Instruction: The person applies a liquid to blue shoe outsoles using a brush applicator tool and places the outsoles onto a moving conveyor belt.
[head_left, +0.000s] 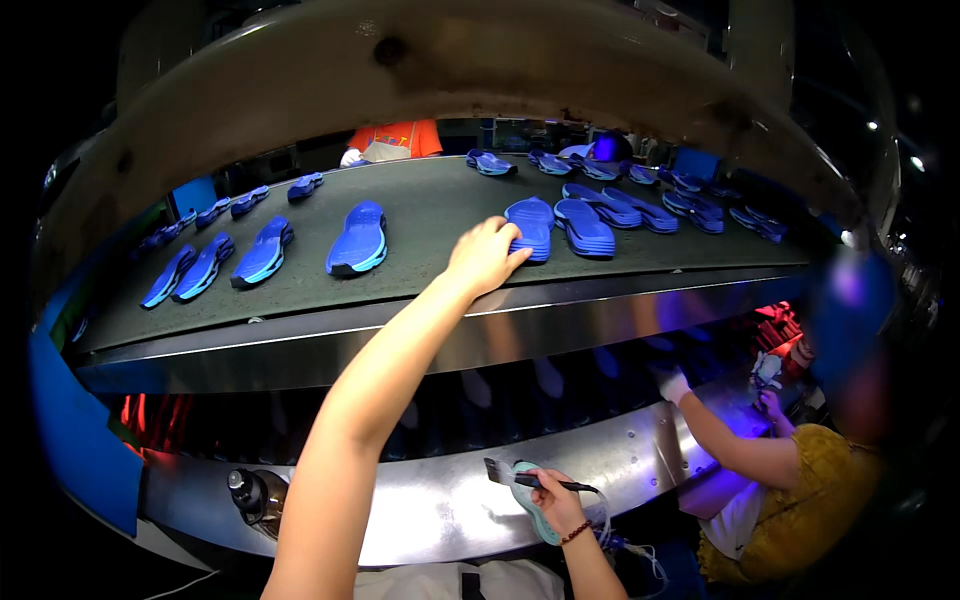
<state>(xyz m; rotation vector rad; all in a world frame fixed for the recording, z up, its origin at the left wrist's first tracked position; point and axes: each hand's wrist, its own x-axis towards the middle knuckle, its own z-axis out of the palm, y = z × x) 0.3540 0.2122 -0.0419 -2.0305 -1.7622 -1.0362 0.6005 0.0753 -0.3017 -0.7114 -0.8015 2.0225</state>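
Note:
My left hand (485, 258) reaches up to the dark green belt (430, 205), its fingers closed on the near left edge of a blue shoe sole (530, 225). Another blue sole (585, 228) lies just right of it. Lower down, my right hand (557, 503) grips a flat brush (500, 472) by its black handle, bristles pointing left, with a thin clear tube trailing from it. A pale teal sole (540, 515) is beside and partly behind that hand; whether the fingers also hold it I cannot tell.
Several blue soles (358, 240) lie along the belt on both sides. A steel ledge (420, 515) runs below, with a dark bottle (258, 497) at its left. At right, a co-worker in a yellow top (800, 500) reaches under the belt. Across it stands a person in orange (412, 138).

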